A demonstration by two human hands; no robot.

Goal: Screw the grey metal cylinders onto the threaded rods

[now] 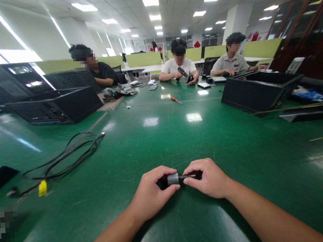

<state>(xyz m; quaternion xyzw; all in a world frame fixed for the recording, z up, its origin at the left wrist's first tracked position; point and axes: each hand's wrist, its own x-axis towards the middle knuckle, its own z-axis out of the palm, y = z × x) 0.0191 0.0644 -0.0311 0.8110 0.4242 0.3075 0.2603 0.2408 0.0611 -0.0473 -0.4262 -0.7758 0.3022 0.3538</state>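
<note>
Low in the middle of the head view, a small grey metal cylinder (173,178) lies on its side just above or on the green table (152,147). My left hand (154,190) grips this cylinder between thumb and fingers. From the cylinder's right end extends a thin dark shaft (188,176) with what looks like a spring or thread on it. My right hand (209,178) pinches the shaft between thumb and forefinger. The two hands are close together, with a small gap between their fingertips.
Black cables (88,150) with a yellow tag (42,188) lie at left. Dark metal cases stand at far left (66,107) and right (253,92). An orange screwdriver (174,99) lies farther back. Three people sit across the table, the middle one holding a power drill (182,72).
</note>
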